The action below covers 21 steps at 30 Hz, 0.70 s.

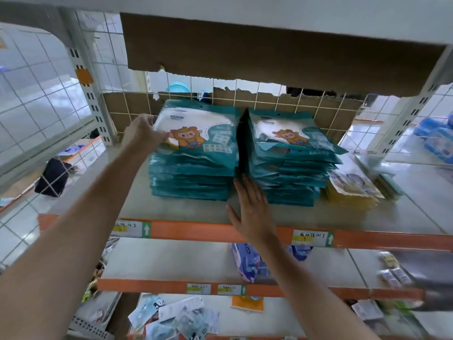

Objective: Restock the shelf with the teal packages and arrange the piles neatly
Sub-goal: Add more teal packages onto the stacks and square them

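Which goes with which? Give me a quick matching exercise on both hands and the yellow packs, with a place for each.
Things:
1. left hand
2. right hand
3. yellow packs

Places:
a. on the shelf, just right of the right teal pile
b. holding the top package of the left teal pile
c. fingers straight, at the right teal pile's lower front corner

Pairs: 1-b, 2-c, 3-a

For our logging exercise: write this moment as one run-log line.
left hand: holds top teal package of left pile | right hand: open, at front corner of right pile | stage: straightening piles
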### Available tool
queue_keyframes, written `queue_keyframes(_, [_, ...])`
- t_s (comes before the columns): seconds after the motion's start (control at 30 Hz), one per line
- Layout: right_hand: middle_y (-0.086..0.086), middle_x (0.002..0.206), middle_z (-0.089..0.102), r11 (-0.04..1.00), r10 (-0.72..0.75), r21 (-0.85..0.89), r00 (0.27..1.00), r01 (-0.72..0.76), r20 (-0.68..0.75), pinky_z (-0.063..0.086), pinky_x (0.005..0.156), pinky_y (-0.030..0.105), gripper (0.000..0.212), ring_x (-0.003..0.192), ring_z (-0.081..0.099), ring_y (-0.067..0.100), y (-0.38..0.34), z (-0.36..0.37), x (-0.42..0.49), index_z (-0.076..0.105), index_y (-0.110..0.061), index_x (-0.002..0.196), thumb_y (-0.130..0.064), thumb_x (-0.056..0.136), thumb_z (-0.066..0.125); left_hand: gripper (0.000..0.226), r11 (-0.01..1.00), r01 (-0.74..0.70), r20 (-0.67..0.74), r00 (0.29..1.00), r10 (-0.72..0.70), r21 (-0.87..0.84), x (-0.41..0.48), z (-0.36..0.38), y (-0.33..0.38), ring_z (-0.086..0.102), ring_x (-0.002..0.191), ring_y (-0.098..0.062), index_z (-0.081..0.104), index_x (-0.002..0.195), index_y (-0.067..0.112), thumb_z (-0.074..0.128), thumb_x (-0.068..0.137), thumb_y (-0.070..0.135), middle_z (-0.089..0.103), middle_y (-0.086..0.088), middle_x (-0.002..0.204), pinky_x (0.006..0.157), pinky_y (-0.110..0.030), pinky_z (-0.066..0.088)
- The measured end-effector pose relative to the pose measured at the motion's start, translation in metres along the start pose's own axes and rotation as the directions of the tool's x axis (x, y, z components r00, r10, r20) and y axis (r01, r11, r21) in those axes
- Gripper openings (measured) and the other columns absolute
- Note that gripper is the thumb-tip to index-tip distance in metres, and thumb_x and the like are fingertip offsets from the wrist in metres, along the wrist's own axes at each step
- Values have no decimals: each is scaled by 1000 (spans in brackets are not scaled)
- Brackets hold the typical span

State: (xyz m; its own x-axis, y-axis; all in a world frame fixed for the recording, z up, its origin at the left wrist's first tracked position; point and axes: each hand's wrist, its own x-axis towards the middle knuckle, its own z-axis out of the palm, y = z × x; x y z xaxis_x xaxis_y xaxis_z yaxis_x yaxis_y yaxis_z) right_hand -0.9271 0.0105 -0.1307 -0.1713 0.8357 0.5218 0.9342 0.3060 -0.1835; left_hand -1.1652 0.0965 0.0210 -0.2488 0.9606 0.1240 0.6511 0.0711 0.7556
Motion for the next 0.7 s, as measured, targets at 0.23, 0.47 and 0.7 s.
queue_keyframes(0.23, [15, 142, 43, 1000, -6, -12, 999, 5, -41, 18, 112, 34, 61, 133, 30, 24, -2, -1, 0, 39, -8, 138, -43, 88, 41, 79, 661, -686, 396, 722, 567, 305, -35, 5, 10, 19, 141, -21, 35, 140, 37, 34, 73, 77, 25, 0, 153, 112, -45, 14])
queue_keyframes(0.47, [13, 145, 40, 1000, -13, -7, 999, 13, -40, 14, 115, 33, 62, 136, 28, 23, -1, -1, 0, 38, -8, 140, -44, 89, 41, 67, 521, -762, 465, 648, 603, 385, -31, 16, 4, 21, 141, -20, 26, 144, 38, 25, 81, 60, 28, 2, 152, 109, -53, 20])
queue_keyframes(0.7, [13, 143, 43, 1000, -16, -12, 998, 15, -64, 20, 115, 35, 62, 135, 32, 24, 0, 2, 0, 41, -7, 139, -43, 88, 44, 84, 701, -525, 417, 842, 343, 483, -12, -5, -8, 11, 142, -27, 22, 145, 41, 30, 66, 71, 15, -1, 156, 107, -59, 24])
